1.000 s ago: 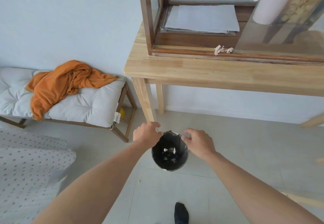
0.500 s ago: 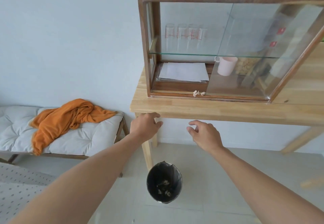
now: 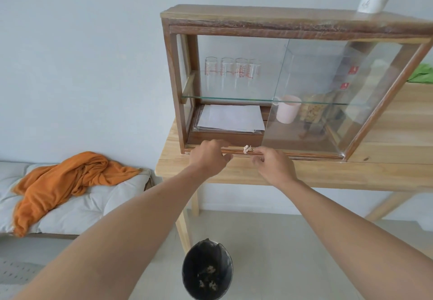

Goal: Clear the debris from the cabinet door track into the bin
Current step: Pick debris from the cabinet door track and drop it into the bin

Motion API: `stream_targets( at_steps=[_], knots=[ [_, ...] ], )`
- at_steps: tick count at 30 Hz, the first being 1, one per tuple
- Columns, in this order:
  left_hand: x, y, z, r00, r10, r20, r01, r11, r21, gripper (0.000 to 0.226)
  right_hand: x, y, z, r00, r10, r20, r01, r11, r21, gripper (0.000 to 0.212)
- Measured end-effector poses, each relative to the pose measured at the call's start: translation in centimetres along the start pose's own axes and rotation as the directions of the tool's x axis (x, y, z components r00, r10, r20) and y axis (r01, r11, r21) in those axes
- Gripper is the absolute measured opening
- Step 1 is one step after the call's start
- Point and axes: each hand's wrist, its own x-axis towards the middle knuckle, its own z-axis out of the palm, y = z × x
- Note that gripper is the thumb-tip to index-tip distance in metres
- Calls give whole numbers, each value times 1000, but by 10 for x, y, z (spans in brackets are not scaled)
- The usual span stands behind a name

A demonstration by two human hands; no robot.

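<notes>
Debris (image 3: 247, 149), a small pale crumpled wad, sits in the cabinet door track (image 3: 304, 156) at the front bottom edge of the wooden cabinet (image 3: 281, 21), just left of the edge of the glass sliding door (image 3: 328, 93). My right hand (image 3: 274, 167) is at the wad, thumb and forefinger pinched narrow against its right side; whether they have lifted it I cannot tell. My left hand (image 3: 208, 157) rests on the track just left of the wad, fingers curled loosely and holding nothing that I can see.

Behind the track, in the open left half, a stack of white papers (image 3: 230, 118) lies on the cabinet floor. A pink mug (image 3: 287, 109) stands behind the glass to the right. Four measuring glasses (image 3: 232, 69) line the glass shelf (image 3: 225, 98) above.

The cabinet stands on a light wooden table (image 3: 328, 173). On the floor below my arms, beside the table leg, is the bin (image 3: 207, 270), black-lined, with pale scraps at its bottom. To the left, an orange cloth (image 3: 68, 182) is heaped on a white cushioned bench (image 3: 77, 208).
</notes>
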Motion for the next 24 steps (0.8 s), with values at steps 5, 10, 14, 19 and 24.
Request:
stream_targets(
  at_steps=[5, 10, 14, 19, 24],
  knots=[
    [29, 17, 31, 999, 0, 48, 1, 1000, -11, 46, 29, 9, 11, 1000, -21, 23, 24, 995, -95, 39],
    [46, 29, 51, 997, -8, 71, 11, 999, -46, 45, 41, 17, 17, 998, -66, 5, 66, 973, -220, 37],
    [52, 34, 59, 997, -33, 68, 38, 997, -69, 41, 46, 22, 23, 992, -125, -18, 114, 949, -294, 22],
    [55, 36, 62, 999, -51, 11, 52, 992, -112, 26, 49, 28, 27, 988, -145, -47, 125, 947, -295, 22],
    [49, 32, 54, 997, -70, -31, 64, 984, -168, 17, 41, 30, 28, 988, -127, -84, 108, 973, -203, 23]
  ],
)
